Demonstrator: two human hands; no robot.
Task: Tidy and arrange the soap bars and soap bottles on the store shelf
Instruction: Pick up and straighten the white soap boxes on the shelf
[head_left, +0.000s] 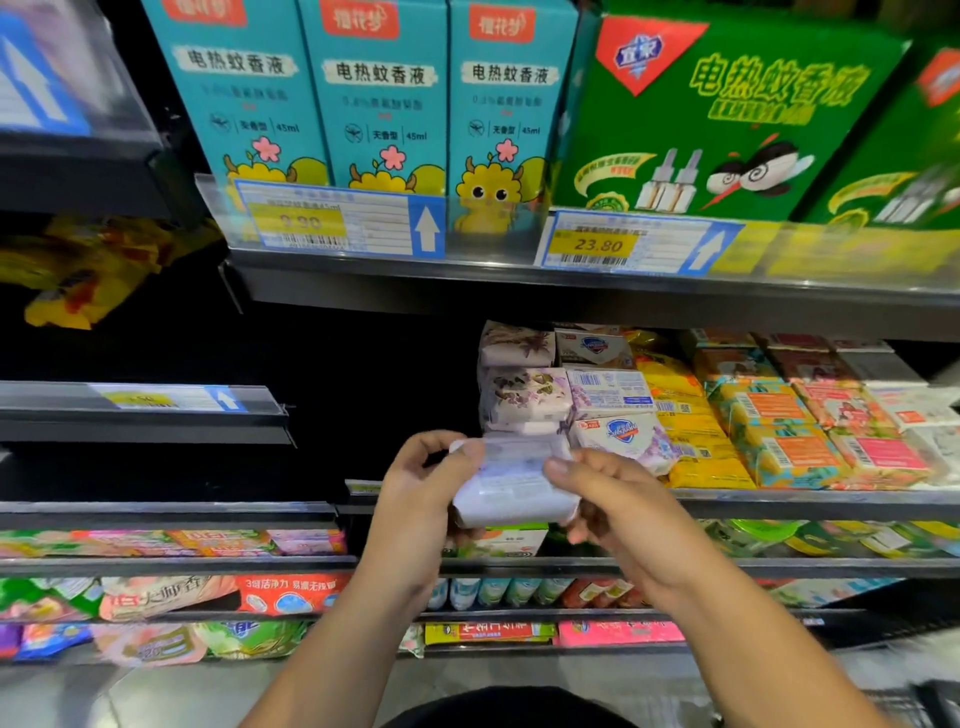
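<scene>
Each grip was closed on one end of the pale lilac wrapped soap bar (511, 486). The left hand (415, 488) curled its fingers round the left end, and the right hand (602, 499) pinched the right end. The bar's long axis ran left to right between them, just in front of the front edge of the dark metal shelf (779, 501). The stack of floral-wrapped soap bars (524, 395) stood directly behind and above it, toward the shelf's back. A straight push forward looked likely, with neither hand nearer.
</scene>
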